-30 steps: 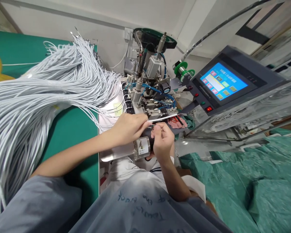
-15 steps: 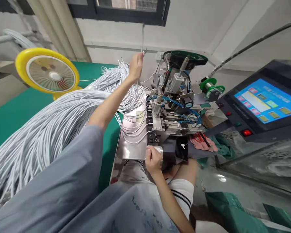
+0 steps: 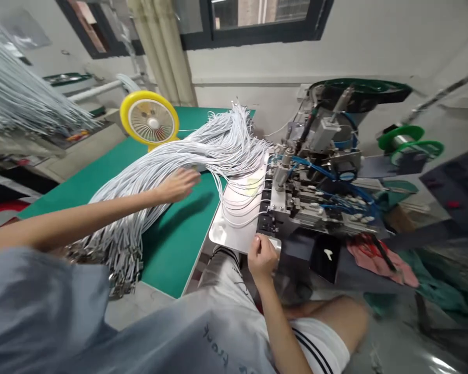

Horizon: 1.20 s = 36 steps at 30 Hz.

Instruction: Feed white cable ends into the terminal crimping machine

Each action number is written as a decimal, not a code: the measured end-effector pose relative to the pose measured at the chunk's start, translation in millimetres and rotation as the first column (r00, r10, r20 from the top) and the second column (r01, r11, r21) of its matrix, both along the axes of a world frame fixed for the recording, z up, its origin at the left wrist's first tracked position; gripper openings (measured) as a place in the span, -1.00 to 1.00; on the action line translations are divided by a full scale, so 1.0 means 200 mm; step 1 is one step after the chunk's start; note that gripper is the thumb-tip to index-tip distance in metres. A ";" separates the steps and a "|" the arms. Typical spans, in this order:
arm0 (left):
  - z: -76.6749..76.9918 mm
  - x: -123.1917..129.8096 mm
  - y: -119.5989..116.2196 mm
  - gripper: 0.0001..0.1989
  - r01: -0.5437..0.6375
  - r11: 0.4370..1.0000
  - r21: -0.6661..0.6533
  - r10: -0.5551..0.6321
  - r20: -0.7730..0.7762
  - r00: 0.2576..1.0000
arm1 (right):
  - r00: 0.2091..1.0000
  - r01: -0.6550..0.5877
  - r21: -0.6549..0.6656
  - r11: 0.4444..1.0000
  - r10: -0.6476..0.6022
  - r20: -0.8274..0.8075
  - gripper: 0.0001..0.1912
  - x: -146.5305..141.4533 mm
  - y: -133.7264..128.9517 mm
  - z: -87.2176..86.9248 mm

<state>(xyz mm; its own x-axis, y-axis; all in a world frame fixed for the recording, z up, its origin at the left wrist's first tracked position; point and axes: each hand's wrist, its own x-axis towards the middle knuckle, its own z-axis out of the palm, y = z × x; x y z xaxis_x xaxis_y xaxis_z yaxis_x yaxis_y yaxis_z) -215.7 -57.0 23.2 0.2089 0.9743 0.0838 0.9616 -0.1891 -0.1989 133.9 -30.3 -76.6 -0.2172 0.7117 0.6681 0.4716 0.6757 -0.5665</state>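
My left hand is over the near edge of a large bundle of white cables, above the green table. Its fingers are stretched out with nothing between them. Close to the near corner of the metal plate, my right hand is closed in a loose fist; whatever it may hold is hidden. Several single cables curve across the plate into a row of black holders on the machine.
A yellow fan stands behind the cables. Right of my right hand lies a black phone with a white earbud on it, then a pink cloth. A dark control panel juts in at the right; more cables hang at far left.
My left hand has come down and left from the upright cable end near the wall, and its fingers have opened. My right hand stays by the plate corner. The view has turned left.
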 end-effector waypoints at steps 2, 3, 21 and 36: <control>0.09 -0.14 -0.05 -0.32 -0.317 0.945 0.075 0.324 -0.107 0.940 | 1.000 -0.025 0.018 1.000 0.025 0.011 -0.82 0.00 0.01 0.00; 0.12 -0.19 -0.04 -0.24 -0.454 0.887 0.088 0.462 -0.139 0.876 | 0.999 -0.037 0.027 0.999 0.037 0.015 -0.83 0.00 0.01 0.00; -0.08 0.01 0.25 -0.66 -0.676 0.667 -0.314 0.661 -0.169 0.731 | 0.951 -0.270 -0.220 0.937 0.295 0.090 -0.83 0.09 0.05 -0.03; 0.26 0.17 0.12 -0.60 -0.703 0.508 -0.497 0.850 0.161 0.501 | 0.769 -0.186 -0.829 0.527 0.603 0.211 -0.62 0.07 0.33 0.59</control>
<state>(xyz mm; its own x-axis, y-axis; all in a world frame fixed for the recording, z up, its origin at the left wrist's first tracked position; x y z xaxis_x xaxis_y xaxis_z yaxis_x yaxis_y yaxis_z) -181.6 -33.7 75.4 -0.6229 0.6843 -0.3792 0.7149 0.6947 0.0794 148.4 36.1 40.7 -0.7079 0.6443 -0.2894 0.5830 0.3017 -0.7544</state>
